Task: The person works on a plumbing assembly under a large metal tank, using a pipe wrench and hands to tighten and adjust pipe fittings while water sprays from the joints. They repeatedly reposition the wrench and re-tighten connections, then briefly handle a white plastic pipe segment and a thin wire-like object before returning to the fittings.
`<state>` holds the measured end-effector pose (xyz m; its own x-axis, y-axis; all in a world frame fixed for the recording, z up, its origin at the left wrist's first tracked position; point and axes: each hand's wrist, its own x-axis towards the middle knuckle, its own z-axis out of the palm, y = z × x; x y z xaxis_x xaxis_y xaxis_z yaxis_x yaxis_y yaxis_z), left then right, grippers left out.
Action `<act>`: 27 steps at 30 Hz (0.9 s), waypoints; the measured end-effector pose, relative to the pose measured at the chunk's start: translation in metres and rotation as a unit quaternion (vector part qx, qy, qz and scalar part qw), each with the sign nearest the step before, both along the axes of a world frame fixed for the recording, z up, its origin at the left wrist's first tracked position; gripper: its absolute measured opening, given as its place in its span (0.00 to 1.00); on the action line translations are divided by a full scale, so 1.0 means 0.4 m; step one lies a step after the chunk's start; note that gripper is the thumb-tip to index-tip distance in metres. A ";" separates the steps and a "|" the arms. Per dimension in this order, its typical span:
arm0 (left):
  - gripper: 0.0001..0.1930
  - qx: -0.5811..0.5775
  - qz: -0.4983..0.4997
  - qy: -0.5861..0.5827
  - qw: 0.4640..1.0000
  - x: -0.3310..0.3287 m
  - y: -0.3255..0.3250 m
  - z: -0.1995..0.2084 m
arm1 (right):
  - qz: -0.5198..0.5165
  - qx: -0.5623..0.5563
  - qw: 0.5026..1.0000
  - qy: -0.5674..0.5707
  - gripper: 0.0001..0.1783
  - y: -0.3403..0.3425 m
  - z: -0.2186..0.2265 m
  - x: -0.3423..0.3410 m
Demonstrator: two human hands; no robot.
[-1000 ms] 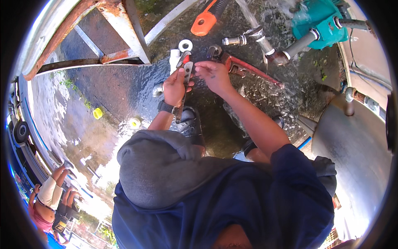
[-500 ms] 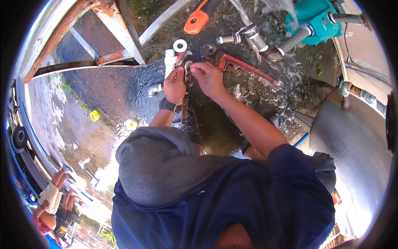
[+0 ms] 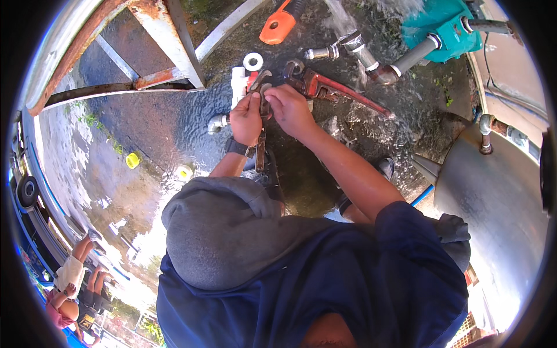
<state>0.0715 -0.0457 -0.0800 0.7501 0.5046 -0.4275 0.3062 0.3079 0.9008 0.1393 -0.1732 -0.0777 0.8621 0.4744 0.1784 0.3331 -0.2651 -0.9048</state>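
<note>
My left hand (image 3: pixel 246 120) is closed around a rusty adjustable pipe wrench (image 3: pixel 260 152), whose handle hangs down toward my feet and whose jaws point away from me. The fingers of my right hand (image 3: pixel 290 108) are bent and pinched against the wrench just below its jaws; the fingertips partly cover that part. Just left of the jaws lies a white plastic valve (image 3: pixel 238 81) with a red part. A grey metal elbow (image 3: pixel 217 123) sits left of my left hand. On the wet ground, to the right of the jaws, rests a red pipe wrench (image 3: pixel 351 96).
Water sprays near the teal pump (image 3: pixel 444 35) and its pipes (image 3: pixel 368 58). A white tape roll (image 3: pixel 253 61) and an orange handle (image 3: pixel 277 28) lie ahead. Rusty frame (image 3: pixel 159 35) stands left, a metal tank (image 3: pixel 493 185) right. Yellow caps (image 3: pixel 133 160) dot the ground; people (image 3: pixel 71 278) are far left.
The fingers of my right hand have curled in closer against the wrench. My left hand keeps its grip, nearly still. The water spray by the pump has changed shape.
</note>
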 end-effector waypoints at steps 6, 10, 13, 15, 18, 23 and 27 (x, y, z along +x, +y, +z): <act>0.14 -0.017 0.013 -0.010 1.000 -0.002 0.002 0.006 | -0.026 0.056 0.975 0.215 0.06 0.021 0.003 0.005; 0.14 -0.051 0.025 -0.009 0.998 -0.004 0.000 0.010 | 0.030 -0.021 0.997 0.066 0.03 0.012 0.011 0.035; 0.13 -0.040 0.027 -0.026 0.999 -0.003 -0.001 0.005 | 0.041 -0.025 0.999 -0.017 0.03 0.012 0.017 0.043; 0.14 -0.035 0.024 -0.041 0.998 0.000 -0.001 -0.002 | -0.025 0.046 0.994 0.101 0.03 0.024 0.024 0.027; 0.14 -0.013 0.028 -0.046 0.998 0.005 0.000 -0.012 | -0.051 0.054 0.979 0.192 0.04 0.041 0.039 -0.002; 0.14 -0.039 0.005 0.038 0.998 -0.001 0.016 -0.006 | 0.049 0.008 0.987 0.152 0.04 0.017 0.037 0.034; 0.15 0.001 -0.038 0.058 0.998 0.004 0.027 0.015 | 0.122 -0.037 0.984 0.124 0.04 0.007 0.000 0.078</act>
<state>0.0731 -0.0350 -0.0741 0.7319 0.4493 -0.5123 0.4310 0.2770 0.8588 0.1704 -0.1705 -0.0775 0.7331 0.6769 -0.0654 0.1668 -0.2723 -0.9476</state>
